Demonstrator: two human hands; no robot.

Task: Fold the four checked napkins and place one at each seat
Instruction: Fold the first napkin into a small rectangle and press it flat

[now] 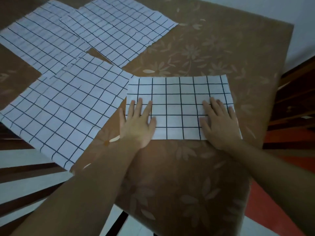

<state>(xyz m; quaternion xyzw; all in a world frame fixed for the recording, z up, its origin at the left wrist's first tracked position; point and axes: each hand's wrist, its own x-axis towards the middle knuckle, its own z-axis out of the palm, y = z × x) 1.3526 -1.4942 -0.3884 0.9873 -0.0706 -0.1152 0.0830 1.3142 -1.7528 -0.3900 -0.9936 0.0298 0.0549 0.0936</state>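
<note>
A white napkin with dark checks, folded once into a rectangle (177,99), lies on the brown flowered tablecloth in front of me. My left hand (138,123) presses flat on its left end with fingers spread. My right hand (219,123) presses flat on its right end. Three more checked napkins lie unfolded: one to the left near the table's edge (64,109), one at the far left (39,40), one at the far middle (119,31). They overlap each other at their corners.
The brown flowered tablecloth (213,51) covers the table; its right edge runs down past a dark wooden chair (296,99). Another wooden chair's slats (20,171) show at the lower left, below the table's corner. Bare cloth lies to the right of the far napkins.
</note>
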